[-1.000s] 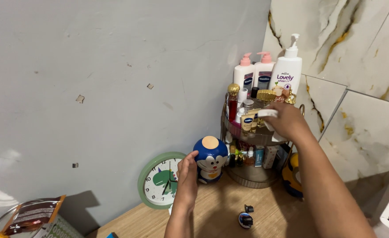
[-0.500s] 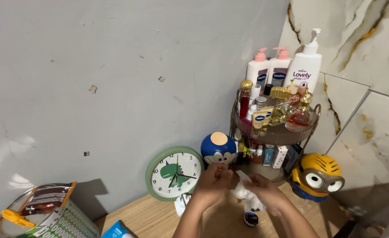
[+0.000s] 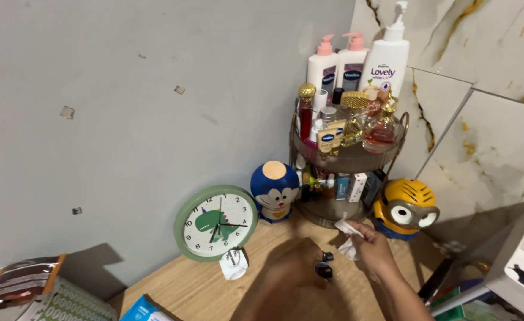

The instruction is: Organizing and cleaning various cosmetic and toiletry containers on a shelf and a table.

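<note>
1. Right hand (image 3: 373, 249) pinches a crumpled white tissue (image 3: 349, 238) above the wooden tabletop (image 3: 196, 288).
2. Left hand (image 3: 294, 270), curled, touches a small dark bottle (image 3: 324, 270); its grip is unclear.
3. A 2-tier cosmetics rack (image 3: 345, 160) stands behind.

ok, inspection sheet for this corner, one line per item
surface: wooden tabletop, lit from above, hand shadows on it.
job's things: crumpled white tissue; small dark round item with cap.
clutter: green wall clock, blue cat figure, yellow goggle figure, two-tier cosmetics rack, pump bottles.
hands: right hand pinches the tissue; left hand at the dark item, grip unclear.
cables: nothing seen.
surroundings: grey wall, marble-look tiles.
</note>
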